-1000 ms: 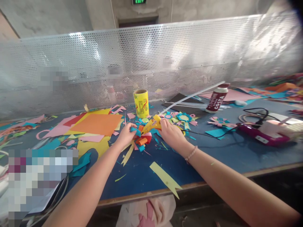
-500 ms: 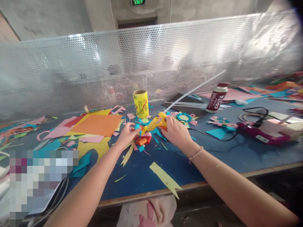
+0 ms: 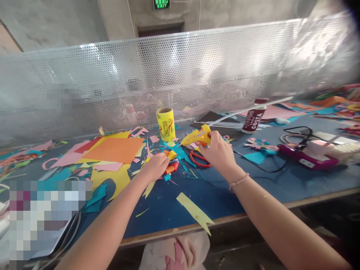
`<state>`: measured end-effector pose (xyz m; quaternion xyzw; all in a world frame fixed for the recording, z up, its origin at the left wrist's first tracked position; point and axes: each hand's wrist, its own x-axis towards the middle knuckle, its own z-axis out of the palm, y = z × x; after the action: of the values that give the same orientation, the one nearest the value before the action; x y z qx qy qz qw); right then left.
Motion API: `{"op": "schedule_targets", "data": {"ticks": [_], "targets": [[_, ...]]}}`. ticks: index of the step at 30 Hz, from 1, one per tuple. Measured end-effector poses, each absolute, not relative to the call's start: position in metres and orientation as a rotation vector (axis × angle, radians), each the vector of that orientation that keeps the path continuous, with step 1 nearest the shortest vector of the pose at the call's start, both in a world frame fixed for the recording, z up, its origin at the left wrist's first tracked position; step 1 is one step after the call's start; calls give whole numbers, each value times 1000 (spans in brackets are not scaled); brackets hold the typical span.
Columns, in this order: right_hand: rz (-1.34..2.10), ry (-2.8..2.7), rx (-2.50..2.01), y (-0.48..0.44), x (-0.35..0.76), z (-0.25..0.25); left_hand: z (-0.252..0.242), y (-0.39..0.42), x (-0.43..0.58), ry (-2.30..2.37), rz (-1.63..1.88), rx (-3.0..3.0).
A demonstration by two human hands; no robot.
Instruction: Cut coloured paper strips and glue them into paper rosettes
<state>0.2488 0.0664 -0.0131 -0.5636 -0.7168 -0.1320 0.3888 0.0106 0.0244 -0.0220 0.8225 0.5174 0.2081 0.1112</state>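
Note:
My right hand grips a yellow glue gun, held a little above the blue table with its nozzle pointing left and a long clear glue stick sticking out behind. My left hand is closed over a small bundle of folded paper strips, orange, yellow, red and teal, pressing it on the table. Red-handled scissors lie under the glue gun, partly hidden by my right hand.
Sheets of orange paper, pink and yellow paper lie at left. A yellow tape roll stands behind the bundle. A dark bottle, paper flowers and a purple device with cables sit right. A perforated metal screen backs the table.
My right hand has lifted the glue gun up and to the right, away from the paper bundle, uncovering the scissors. My left hand has closed down over the bundle.

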Motion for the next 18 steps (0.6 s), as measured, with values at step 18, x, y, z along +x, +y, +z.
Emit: {"op": "schedule_targets", "data": {"ticks": [18], "targets": [[-287,-1810,-1478,65,251,-11,-23,24,3,1414,911,2147]]}}
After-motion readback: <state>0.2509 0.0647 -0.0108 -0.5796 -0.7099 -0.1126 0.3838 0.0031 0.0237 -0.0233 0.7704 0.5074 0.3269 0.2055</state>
